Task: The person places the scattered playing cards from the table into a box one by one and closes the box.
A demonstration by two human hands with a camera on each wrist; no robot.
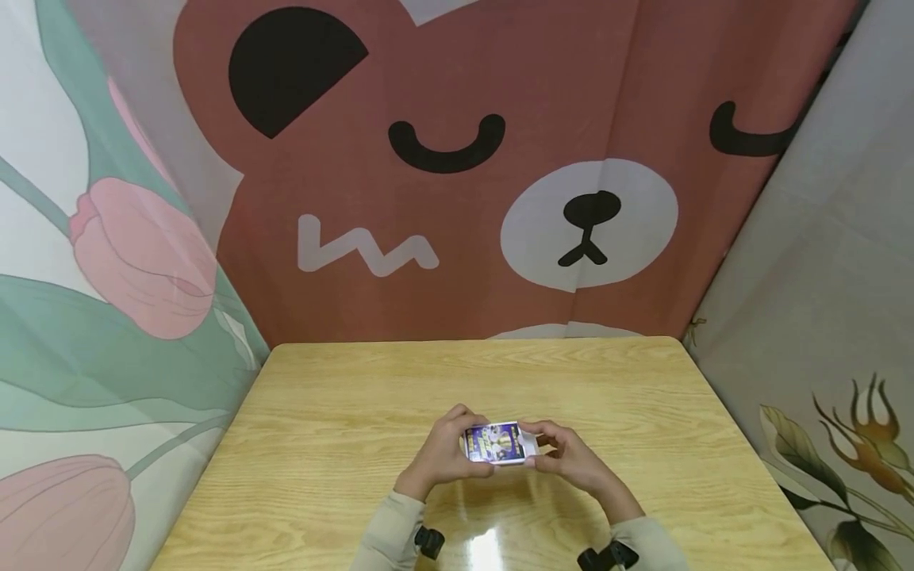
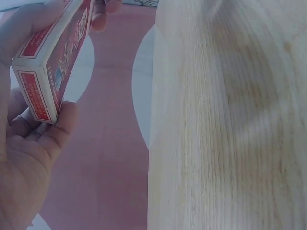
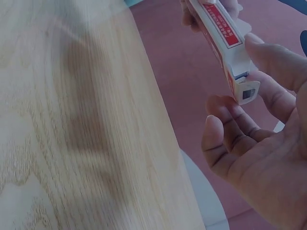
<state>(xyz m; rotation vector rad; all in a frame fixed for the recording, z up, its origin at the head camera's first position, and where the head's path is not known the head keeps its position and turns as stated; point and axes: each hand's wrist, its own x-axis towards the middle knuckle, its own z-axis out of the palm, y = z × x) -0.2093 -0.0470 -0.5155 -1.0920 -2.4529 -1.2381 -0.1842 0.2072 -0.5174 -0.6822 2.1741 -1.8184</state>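
Note:
A small card box [image 1: 495,442] with a purple and blue printed face is held level above the table, roughly at its middle. Its narrow sides are red and white, as the left wrist view of the box [image 2: 36,96] shows. My left hand [image 1: 444,450] grips the left end, thumb on one long edge and fingers on the other. At the right end, my right hand [image 1: 577,461] pinches the box between thumb and forefinger, its other fingers loosely curled. A white end flap [image 3: 248,92] stands folded out there. What lies inside the box is mostly hidden.
Beneath the hands is a wood-grain table [image 1: 343,396]. A brown bear-print curtain [image 1: 457,293] hangs along its far edge. Flower-print curtains stand at the left [image 1: 143,254] and right [image 1: 807,277]. Dark wrist straps [image 1: 429,542] sit over the light sleeves.

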